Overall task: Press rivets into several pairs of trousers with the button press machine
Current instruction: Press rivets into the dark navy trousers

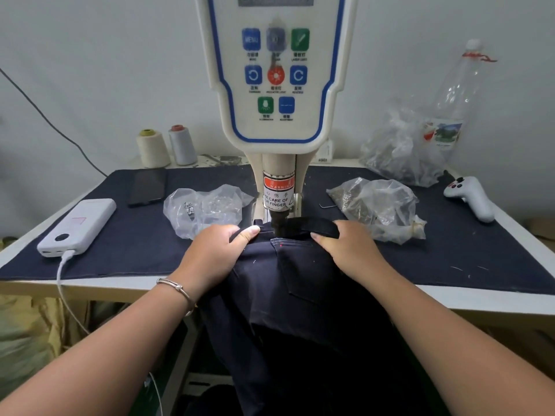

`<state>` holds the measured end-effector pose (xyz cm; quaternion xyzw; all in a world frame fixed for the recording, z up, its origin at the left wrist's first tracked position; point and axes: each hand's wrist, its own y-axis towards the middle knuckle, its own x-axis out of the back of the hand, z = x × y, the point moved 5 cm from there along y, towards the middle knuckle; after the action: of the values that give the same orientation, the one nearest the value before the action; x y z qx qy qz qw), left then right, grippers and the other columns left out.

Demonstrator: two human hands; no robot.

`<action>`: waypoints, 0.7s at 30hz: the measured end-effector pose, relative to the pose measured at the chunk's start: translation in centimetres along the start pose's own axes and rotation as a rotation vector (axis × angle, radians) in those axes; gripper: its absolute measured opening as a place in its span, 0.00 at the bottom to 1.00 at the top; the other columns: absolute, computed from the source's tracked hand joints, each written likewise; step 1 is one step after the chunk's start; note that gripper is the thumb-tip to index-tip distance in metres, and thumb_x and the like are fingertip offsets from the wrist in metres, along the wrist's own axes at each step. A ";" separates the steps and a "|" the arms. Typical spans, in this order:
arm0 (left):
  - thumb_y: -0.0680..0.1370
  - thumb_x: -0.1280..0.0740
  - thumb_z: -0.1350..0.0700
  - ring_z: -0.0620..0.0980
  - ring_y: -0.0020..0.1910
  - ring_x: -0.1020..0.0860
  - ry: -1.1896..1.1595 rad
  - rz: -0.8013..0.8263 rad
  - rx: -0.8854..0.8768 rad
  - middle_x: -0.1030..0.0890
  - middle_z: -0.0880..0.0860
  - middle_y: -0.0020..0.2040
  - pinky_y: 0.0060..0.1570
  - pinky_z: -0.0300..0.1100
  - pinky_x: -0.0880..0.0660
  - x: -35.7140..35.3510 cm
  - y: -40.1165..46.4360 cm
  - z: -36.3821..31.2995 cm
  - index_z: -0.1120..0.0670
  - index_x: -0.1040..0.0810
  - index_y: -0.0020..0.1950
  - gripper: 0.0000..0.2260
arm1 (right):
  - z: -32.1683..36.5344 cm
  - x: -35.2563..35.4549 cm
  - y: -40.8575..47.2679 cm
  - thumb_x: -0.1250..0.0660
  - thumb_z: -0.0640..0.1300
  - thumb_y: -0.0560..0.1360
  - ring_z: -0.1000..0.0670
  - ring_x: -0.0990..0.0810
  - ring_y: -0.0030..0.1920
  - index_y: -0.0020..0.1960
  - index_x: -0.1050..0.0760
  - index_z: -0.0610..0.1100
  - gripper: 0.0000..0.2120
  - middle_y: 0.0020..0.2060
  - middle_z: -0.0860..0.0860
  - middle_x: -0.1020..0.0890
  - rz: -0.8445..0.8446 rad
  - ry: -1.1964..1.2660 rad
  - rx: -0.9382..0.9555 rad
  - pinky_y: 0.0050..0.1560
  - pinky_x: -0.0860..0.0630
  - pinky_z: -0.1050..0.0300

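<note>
Trousers [300, 280], one dark navy pair in view, lie draped off the front edge of the counter [495, 298], waistband tucked under the punch [279, 220] of the button press machine [276, 85]. Red laser dot sits on the cloth just below the punch.

Left hand [216, 253] grips a fold of waistband, thumb on top. Right hand [345, 247] does likewise on the other side, fingers curled round the band.

Handling, judged: fabric soft, limp, moderately heavy; hanging weight will likely drag it off the mark. Best held taut at the waistband on both sides of the punch, fingertips kept clear.

Count: three plastic bags of hardware, two thread cones, one bottle, one power bank.
</note>
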<state>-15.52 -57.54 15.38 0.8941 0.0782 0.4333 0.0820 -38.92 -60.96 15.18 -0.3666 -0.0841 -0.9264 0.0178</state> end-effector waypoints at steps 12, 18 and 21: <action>0.83 0.40 0.47 0.49 0.32 0.33 -0.106 -0.006 -0.125 0.30 0.61 0.31 0.38 0.54 0.33 -1.0 -1.1 0.1 0.63 0.33 0.34 0.24 | -1.1 0.2 -1.9 0.35 0.52 0.77 0.50 0.21 0.44 0.45 0.23 0.48 0.08 0.39 0.52 0.19 -0.028 0.034 0.029 0.48 0.24 0.49; 0.83 0.38 0.47 0.47 0.31 0.35 -0.156 -0.007 -0.115 0.33 0.54 0.29 0.37 0.50 0.35 -1.4 -0.7 0.9 0.62 0.33 0.33 0.24 | -1.1 0.2 -1.9 0.36 0.54 0.77 0.49 0.21 0.42 0.42 0.23 0.47 0.12 0.37 0.52 0.19 -0.001 -0.055 -0.026 0.46 0.25 0.49; 0.81 0.39 0.45 0.48 0.31 0.35 -0.159 -0.008 -0.114 0.33 0.52 0.28 0.37 0.51 0.35 -1.8 -0.6 1.2 0.62 0.33 0.32 0.25 | -1.4 0.0 -1.9 0.37 0.55 0.77 0.47 0.22 0.45 0.44 0.23 0.49 0.11 0.40 0.52 0.19 0.005 -0.171 -0.033 0.46 0.27 0.51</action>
<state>-15.68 -57.44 13.12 0.9192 0.0501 0.3646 0.1403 -40.03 -59.30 13.89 -0.4446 -0.0691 -0.8930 0.0066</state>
